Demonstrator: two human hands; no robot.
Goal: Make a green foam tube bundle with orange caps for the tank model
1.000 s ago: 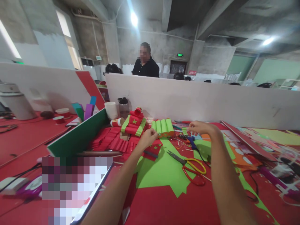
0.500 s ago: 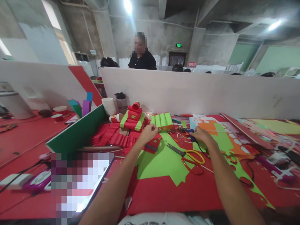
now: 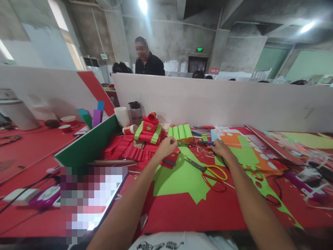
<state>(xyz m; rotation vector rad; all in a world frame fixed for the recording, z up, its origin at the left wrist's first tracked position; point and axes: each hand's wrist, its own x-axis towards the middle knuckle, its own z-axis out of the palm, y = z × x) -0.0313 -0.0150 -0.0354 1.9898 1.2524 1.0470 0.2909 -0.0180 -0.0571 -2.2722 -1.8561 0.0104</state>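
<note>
My left hand (image 3: 168, 146) is closed in a pinch just in front of the green paper rolls (image 3: 180, 132); what its fingertips hold is too small to make out. In my right hand (image 3: 220, 148) is a blue glue gun (image 3: 208, 143) with a dark cord, its nozzle pointing left toward the rolls. Between my forearms lies green paper (image 3: 173, 182) with jagged edges. On it rest open scissors (image 3: 205, 169) with one yellow and one red handle. Left of the rolls stands a red and green paper model (image 3: 148, 129) with a star.
Folded red paper strips (image 3: 125, 147) lie beside a green board (image 3: 87, 140). A tablet (image 3: 96, 201) with a blurred screen is near my left forearm. Orange and green paper scraps (image 3: 241, 149) spread to the right. A white partition (image 3: 221, 102) closes the back; a person in black (image 3: 149, 64) stands beyond.
The person behind the partition has shifted left. My right hand and the glue gun have moved slightly left; my left hand stays almost in place.
</note>
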